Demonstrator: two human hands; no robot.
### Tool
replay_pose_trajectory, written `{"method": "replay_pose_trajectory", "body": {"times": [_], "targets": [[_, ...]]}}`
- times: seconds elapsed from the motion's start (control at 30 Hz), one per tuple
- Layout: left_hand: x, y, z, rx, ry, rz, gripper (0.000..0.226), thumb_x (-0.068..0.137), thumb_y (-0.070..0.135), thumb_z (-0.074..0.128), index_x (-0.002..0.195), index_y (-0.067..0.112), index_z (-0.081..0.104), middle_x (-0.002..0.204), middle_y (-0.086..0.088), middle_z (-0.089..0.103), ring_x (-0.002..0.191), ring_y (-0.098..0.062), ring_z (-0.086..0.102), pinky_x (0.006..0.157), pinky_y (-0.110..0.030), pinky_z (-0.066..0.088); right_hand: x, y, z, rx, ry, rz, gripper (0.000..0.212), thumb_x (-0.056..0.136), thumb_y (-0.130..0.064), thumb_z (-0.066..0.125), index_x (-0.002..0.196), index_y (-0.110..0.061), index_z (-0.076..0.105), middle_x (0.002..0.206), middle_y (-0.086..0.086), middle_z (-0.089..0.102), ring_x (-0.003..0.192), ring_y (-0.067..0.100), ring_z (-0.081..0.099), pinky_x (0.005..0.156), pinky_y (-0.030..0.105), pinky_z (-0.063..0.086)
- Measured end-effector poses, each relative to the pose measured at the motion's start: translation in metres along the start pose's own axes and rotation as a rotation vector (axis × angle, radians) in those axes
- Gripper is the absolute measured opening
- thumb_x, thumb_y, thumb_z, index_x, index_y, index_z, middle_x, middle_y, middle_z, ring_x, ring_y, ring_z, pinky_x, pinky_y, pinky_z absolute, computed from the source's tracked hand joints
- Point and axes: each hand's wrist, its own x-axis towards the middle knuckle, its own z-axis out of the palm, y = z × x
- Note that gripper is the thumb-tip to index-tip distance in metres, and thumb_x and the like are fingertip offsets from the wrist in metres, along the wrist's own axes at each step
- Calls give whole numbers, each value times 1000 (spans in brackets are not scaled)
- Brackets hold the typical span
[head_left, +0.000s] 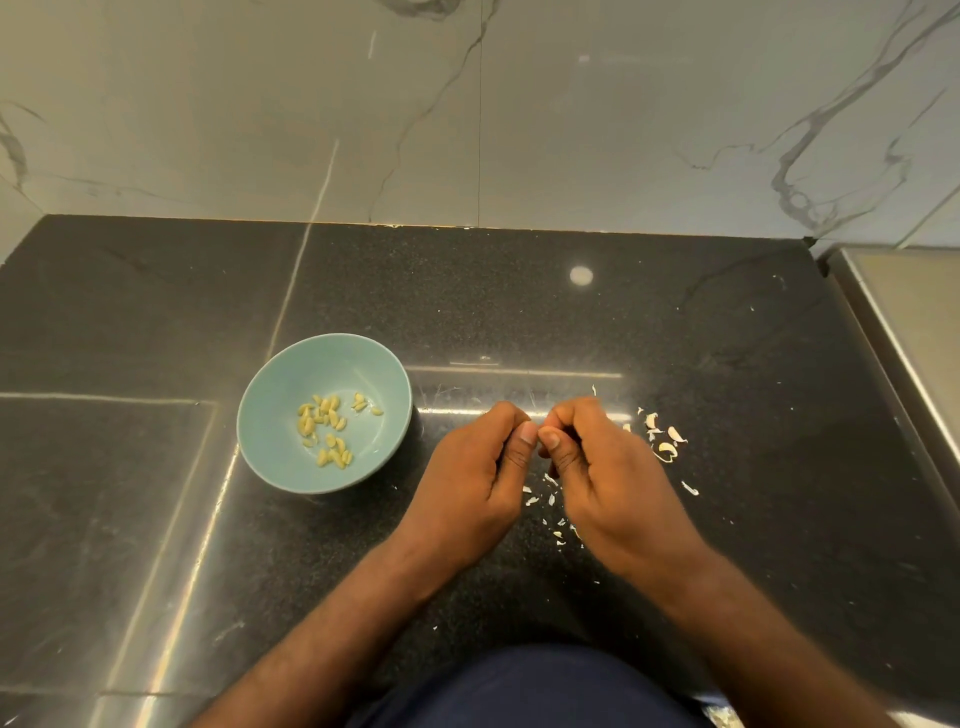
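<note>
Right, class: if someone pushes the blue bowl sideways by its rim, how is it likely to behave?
The bowl probably slides easily, since the counter looks polished and glossy. It seems light, holding only a few kernels. With its shallow, wide shape it is unlikely to tip.

Home kitchen, black granite countertop (519, 312), marble-look wall tiles (571, 114), steel sink rim (904, 312)

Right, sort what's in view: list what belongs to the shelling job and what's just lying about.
In the job: left hand and right hand, pinching a small piece, mostly hidden, between the thumbs; blue bowl; peeled seeds in it.
Lying about: shell scraps on the black counter beside the right hand; steel edge at far right.
</note>
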Motion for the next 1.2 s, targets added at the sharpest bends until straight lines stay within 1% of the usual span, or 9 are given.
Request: {"method": "replay_pose_trajectory", "body": {"times": [0.17,0.27,0.37,0.5,0.57,0.67,0.87,1.03,1.2], "targets": [[-1,-1,2,86,-14,8,24,102,34,42,84,21,52,65,15,46,59,-8,47,55,-19,35,2,3,14,46,54,-8,25,105,-41,32,88,-26,43,65,0,53,55,19,51,50,45,44],[-3,-1,5,154,4,11,31,101,44,35,85,22,51,67,12,48,60,-12,47,53,-26,40,3,2,15,78,36,42,36,104,-46,29,85,-21,46,63,5,54,53,25,51,46,50,42],[-4,0,7,165,29,5,37,100,48,32,86,19,53,68,10,50,62,-12,49,54,-27,42,1,-4,16,228,14,151,37,102,-42,35,80,-17,49,58,0,51,48,20,49,43,44,46],[-5,12,8,-14,48,-35,17,104,22,47,92,13,54,63,13,54,58,1,58,55,-9,40,1,-9,17,501,-9,375,36,105,-35,40,83,-12,56,55,-2,51,47,18,53,44,27,43],[-4,11,7,-143,81,-95,6,102,13,51,105,14,57,74,7,62,58,-3,60,56,-13,44,2,-9,17,595,-18,428,36,102,-42,42,83,-16,59,57,0,51,50,19,54,46,29,43],[-4,7,2,-228,122,-145,13,100,17,57,111,22,61,87,6,67,67,-9,65,63,-20,52,3,-10,13,683,-11,451,33,99,-42,47,78,-23,62,59,0,53,53,18,54,49,31,43],[-4,3,-2,-97,24,-49,11,96,17,62,105,19,69,85,11,70,79,-9,67,72,-28,57,3,-11,7,687,-26,466,32,99,-39,50,81,-16,64,59,1,54,53,18,54,48,29,44],[-1,0,-3,2,6,-33,7,99,21,58,94,20,63,78,12,62,75,-9,62,67,-25,51,3,-9,3,651,-83,423,35,96,-42,47,83,-11,57,62,2,56,58,20,57,51,30,46],[-3,-1,-6,-1,-70,7,18,102,31,44,95,19,55,76,8,59,71,-13,59,63,-36,51,2,-8,-4,549,-223,335,24,105,-22,40,89,-12,55,69,-5,59,63,18,61,55,30,50]]}}
